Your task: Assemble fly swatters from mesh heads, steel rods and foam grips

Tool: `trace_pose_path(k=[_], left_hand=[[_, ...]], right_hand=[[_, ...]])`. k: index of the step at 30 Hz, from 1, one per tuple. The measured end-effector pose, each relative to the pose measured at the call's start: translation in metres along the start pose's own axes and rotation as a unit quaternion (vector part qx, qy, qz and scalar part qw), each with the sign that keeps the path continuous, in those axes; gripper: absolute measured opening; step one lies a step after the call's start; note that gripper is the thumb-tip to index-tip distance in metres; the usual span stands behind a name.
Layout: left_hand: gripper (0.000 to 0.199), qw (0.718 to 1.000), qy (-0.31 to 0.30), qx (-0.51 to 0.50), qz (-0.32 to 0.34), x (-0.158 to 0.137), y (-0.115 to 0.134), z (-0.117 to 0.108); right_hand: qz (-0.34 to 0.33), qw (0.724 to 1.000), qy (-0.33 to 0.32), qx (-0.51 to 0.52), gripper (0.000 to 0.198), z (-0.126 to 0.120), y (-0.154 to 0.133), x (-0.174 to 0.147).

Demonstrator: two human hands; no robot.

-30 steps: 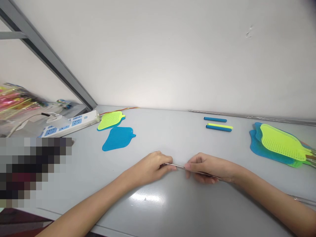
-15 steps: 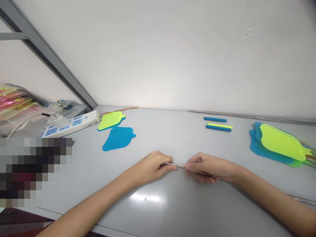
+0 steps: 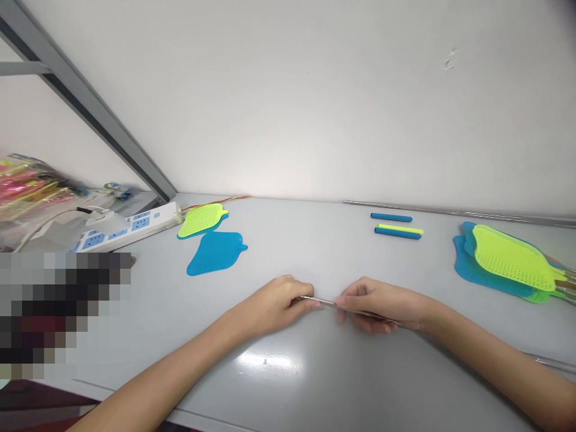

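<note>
A thin shiny metal rod (image 3: pixel 324 302) runs between my two hands above the table. My left hand (image 3: pixel 288 300) pinches its left end between thumb and fingers. My right hand (image 3: pixel 375 306) grips the rod farther along, and the rest of it passes beneath the palm toward the wrist. Left of the hands lie a blue fly swatter head (image 3: pixel 218 253) and a yellow-green fly swatter head (image 3: pixel 204 219), with another blue piece under the latter. Beyond my right hand are two blue tubes (image 3: pixel 391 217) and a yellow tube (image 3: pixel 407 229).
Stacked yellow-green and blue swatters (image 3: pixel 513 258) lie at the right. Long metal rods (image 3: pixel 450 212) rest along the wall, another (image 3: pixel 553 363) near my right forearm. A power strip (image 3: pixel 148 222) with plugs sits at the left, beside a metal frame (image 3: pixel 103 114) and bagged colourful items (image 3: pixel 36 183).
</note>
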State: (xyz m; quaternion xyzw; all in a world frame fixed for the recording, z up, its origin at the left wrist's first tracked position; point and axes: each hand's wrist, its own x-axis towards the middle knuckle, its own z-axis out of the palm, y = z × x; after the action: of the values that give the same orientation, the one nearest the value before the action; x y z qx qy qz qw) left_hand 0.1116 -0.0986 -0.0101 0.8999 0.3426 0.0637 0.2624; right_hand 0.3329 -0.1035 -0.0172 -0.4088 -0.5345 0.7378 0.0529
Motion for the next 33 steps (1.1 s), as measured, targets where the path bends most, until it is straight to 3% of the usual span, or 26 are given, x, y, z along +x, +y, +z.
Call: trace_pose_path(k=[33], left_hand=[[0.036, 1.0, -0.011, -0.004, 0.003, 0.0007, -0.0037, -0.0044]], right_hand=[[0.002, 1.0, 0.004, -0.001, 0.04, 0.0005, -0.0007, 0.0007]])
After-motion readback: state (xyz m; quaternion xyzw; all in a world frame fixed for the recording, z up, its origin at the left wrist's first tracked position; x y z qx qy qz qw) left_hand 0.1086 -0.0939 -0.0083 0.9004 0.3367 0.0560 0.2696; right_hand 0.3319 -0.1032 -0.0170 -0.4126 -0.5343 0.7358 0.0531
